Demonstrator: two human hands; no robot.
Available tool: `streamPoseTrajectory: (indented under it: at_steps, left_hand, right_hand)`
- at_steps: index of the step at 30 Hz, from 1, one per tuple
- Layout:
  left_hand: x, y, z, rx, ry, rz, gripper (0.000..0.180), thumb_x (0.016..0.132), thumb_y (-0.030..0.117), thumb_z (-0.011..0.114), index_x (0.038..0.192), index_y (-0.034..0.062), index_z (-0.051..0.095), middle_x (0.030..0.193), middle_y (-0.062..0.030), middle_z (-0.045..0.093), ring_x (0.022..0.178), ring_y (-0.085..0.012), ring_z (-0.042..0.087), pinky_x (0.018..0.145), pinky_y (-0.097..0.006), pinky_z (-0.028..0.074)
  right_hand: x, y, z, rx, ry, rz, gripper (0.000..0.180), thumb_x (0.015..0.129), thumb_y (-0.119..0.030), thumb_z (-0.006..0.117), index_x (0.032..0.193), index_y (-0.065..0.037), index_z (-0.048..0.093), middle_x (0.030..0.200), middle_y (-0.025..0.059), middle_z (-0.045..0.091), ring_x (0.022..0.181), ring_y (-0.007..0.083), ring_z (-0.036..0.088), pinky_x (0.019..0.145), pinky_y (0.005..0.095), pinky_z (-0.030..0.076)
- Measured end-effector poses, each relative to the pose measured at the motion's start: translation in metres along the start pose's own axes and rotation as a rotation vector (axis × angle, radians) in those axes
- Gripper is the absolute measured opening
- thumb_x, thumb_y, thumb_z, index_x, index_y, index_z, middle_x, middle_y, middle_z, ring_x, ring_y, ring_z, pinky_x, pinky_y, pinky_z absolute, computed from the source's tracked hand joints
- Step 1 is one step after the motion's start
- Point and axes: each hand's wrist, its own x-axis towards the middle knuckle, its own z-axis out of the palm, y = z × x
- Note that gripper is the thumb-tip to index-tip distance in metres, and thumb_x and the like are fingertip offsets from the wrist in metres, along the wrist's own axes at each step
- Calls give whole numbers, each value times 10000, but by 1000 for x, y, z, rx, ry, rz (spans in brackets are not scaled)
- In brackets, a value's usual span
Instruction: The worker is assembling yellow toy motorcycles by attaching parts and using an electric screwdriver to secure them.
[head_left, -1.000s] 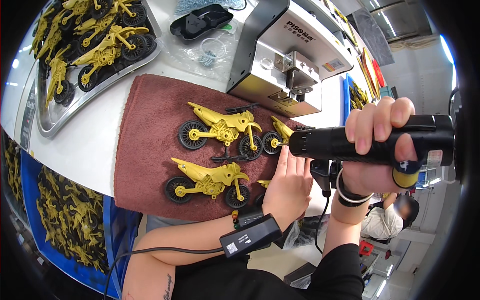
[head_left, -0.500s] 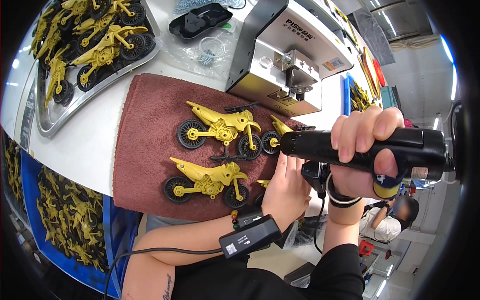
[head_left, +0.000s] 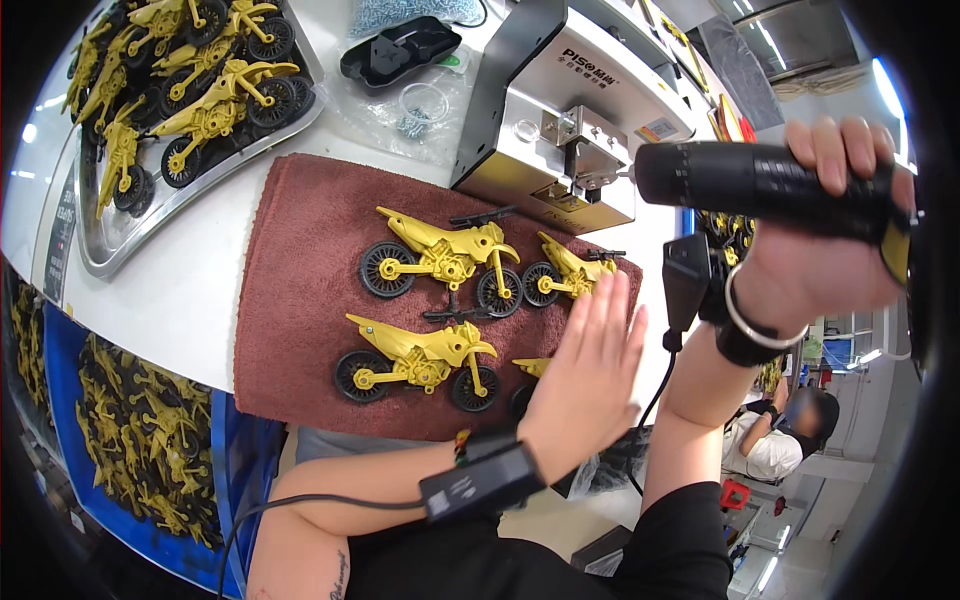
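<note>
My right hand [head_left: 815,255] grips a black electric screwdriver [head_left: 760,180], held level with its tip close to the grey screw feeder box [head_left: 570,110]. My left hand [head_left: 590,375] is flat with fingers straight, lifted over the right end of a dark red towel [head_left: 310,290]. It partly hides a yellow toy motorcycle [head_left: 530,368] beneath it. Three more yellow toy motorcycles with black wheels lie on the towel: one upper middle [head_left: 440,255], one lower middle [head_left: 415,355], one at the right [head_left: 570,272].
A metal tray [head_left: 120,255] of several yellow motorcycles stands at the upper left. A blue bin [head_left: 70,365] of yellow parts sits below the table edge at left. A black plastic part [head_left: 400,50] and a bag of screws [head_left: 420,105] lie behind the towel. Another person [head_left: 770,445] sits at lower right.
My right hand has raised the screwdriver up and away from the towel toward the feeder box. My left hand has lifted off the motorcycle and flattened.
</note>
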Motion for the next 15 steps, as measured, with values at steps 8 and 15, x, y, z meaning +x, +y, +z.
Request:
streamPoseTrajectory:
  at_steps: [8,15]
  left_hand:
    - [-25,-23,-108,90,-159,211,256,702,181,640,905,27,608,962,-94,612,931,-259,582,905,-404,436]
    - [3,-108,-152,271,-4,178,309,641,102,685,928,34,593,903,-107,600,860,-299,561,783,-368,451]
  right_hand:
    - [11,11,-16,-57,-57,135,182,767,-265,494,845,-101,488,824,53,416,697,161,443,723,316,344]
    - [-7,24,8,-1,-104,111,205,800,-229,499,898,-54,462,812,52,431,672,151,440,697,313,349]
